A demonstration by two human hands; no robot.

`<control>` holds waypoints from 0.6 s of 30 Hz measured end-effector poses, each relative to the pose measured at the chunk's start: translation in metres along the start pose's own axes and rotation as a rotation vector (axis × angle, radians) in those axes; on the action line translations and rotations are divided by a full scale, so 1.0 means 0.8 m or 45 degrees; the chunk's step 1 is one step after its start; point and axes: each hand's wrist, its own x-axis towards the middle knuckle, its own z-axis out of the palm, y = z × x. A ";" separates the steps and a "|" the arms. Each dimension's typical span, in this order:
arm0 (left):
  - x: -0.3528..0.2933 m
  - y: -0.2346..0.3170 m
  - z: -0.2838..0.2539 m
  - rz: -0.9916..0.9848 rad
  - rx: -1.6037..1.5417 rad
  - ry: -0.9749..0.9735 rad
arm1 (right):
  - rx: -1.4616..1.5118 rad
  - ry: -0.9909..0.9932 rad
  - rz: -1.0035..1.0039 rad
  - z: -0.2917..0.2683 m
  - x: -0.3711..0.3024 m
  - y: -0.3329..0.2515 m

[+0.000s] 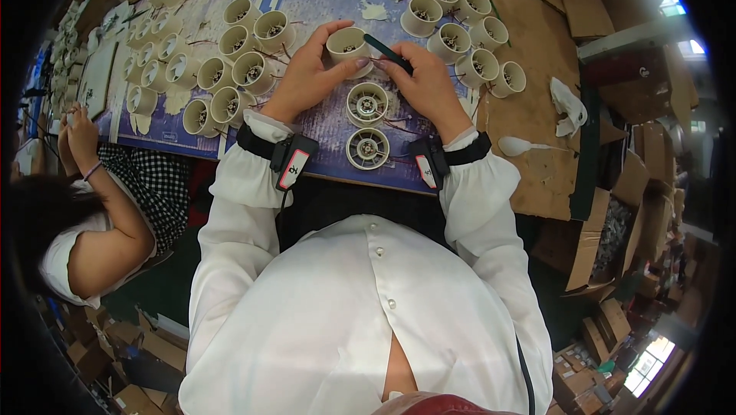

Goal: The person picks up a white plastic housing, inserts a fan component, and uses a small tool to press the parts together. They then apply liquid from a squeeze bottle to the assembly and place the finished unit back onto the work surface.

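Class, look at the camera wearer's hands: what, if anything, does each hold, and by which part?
The left hand holds a white cup by its side; the right hand holds a dark green stick by the end away from the cup.

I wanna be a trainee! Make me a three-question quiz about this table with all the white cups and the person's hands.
1. Which hand holds the dark slim tool?
A) Left
B) Right

2. True or false: the white spoon lies on the brown cardboard.

3. Fill in the number: between the held cup and the person's white shirt stand ___ white cups in a row.

Key:
1. B
2. True
3. Two
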 end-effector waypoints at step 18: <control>-0.004 0.001 0.003 -0.016 -0.176 -0.118 | 0.100 0.124 -0.175 0.001 -0.007 -0.003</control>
